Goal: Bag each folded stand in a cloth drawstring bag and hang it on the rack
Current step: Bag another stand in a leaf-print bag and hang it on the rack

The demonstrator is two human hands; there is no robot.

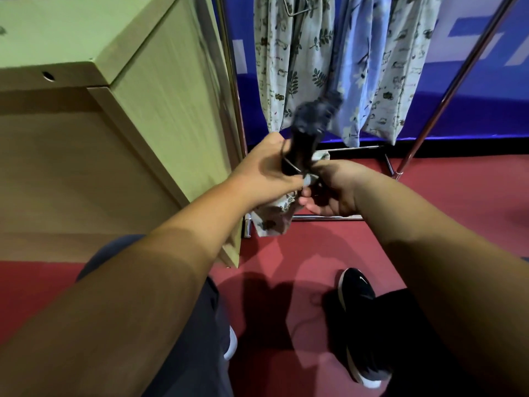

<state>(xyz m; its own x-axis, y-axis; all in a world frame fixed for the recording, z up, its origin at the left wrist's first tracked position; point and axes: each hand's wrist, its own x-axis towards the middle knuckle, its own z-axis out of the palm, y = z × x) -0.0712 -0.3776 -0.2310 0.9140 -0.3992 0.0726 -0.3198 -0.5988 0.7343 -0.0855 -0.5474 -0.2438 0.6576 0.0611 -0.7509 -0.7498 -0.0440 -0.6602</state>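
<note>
The left hand (264,170) grips the black folded stand (305,136), whose top is blurred. The right hand (333,187) clutches the soft leaf-printed cloth drawstring bag (273,220), bunched round the stand's lower end.

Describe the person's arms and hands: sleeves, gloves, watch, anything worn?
The left forearm and right forearm are bare as far up as the frame shows, with no sleeve edge in view. The left hand and right hand are bare too: no gloves, and no watch, band or ring that I can make out, though the fingers are partly blurred and hidden.
</note>
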